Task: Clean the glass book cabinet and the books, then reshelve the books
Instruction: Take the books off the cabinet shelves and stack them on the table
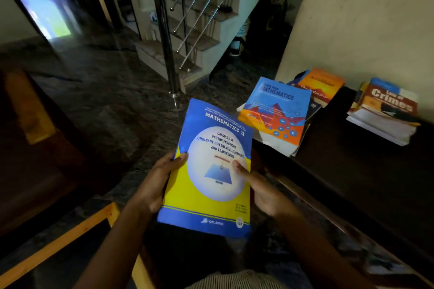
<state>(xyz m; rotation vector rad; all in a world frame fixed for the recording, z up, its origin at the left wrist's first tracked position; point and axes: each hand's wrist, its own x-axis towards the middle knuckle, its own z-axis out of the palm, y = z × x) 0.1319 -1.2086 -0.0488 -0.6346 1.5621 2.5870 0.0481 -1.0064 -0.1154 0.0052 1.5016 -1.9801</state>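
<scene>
We see a person's two bare hands holding a blue and yellow maths book (206, 195) out in front of them, above a dark stone floor (105, 101); its front cover faces up and the title reads "Mathematics II". The left grip (157, 183) clasps the book's left edge, thumb on the cover and fingers out of sight behind it; the right grip (260, 187) clasps the right edge the same way, thumb lying on the white circle of the cover. Both grips are clamped on this book.

To the right runs a dark wooden tabletop (352, 183); at its far end lies a second maths book (277, 112), blue and orange, jutting over the edge; just behind it an orange book (321, 84) rests on other volumes; further right, near the wall, stands a pile of books (387, 105) topped by one titled "Law of Crimes".

Beyond, a staircase (195, 37) with a steel railing post (162, 26) climbs away; a bright doorway (47, 12) glows at upper left; a yellow-edged wooden frame (58, 241) crosses the lower left corner.
</scene>
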